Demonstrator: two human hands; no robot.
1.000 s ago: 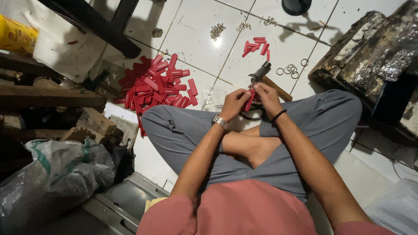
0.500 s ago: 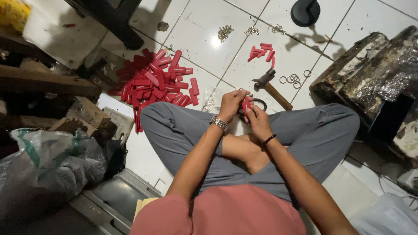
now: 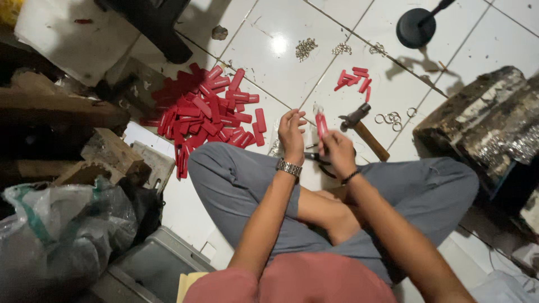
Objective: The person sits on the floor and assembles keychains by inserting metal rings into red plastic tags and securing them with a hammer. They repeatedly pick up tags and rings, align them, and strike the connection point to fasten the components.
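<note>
Just left of the hammer [image 3: 364, 130], above my crossed legs, my right hand [image 3: 338, 152] pinches a small red strip [image 3: 321, 123] by its lower end and holds it upright; a pale metal bit shows at the strip's top end. My left hand [image 3: 292, 133] is beside it, further from the hammer, fingers loosely curled and slightly parted, the fingertips close to the strip; I cannot tell whether they touch it. A metal wristwatch [image 3: 288, 167] sits on my left wrist, a dark band [image 3: 350, 177] on my right.

A dark tool, possibly pliers [image 3: 314, 159], lies on the floor between my hands, partly hidden by them.

The hammer lies on the white tiled floor [image 3: 264, 39], head towards my hands, wooden handle angled towards my right knee. Beyond the hammer's head, a small group of red strips [image 3: 355, 79] lies on the tile. Just right of the hammer, several metal rings [image 3: 392, 118] are scattered. Further beyond, near the tile joints, small heaps of metal parts [image 3: 306, 48] are seen. Well to the left of the hammer, past my left hand, a large pile of red strips [image 3: 205, 112] lies by my left knee. Far beyond the hammer stands a round black base [image 3: 416, 27] with a stem. To the hammer's right, a dark, weathered block [image 3: 483, 129] rests on the floor.
</note>
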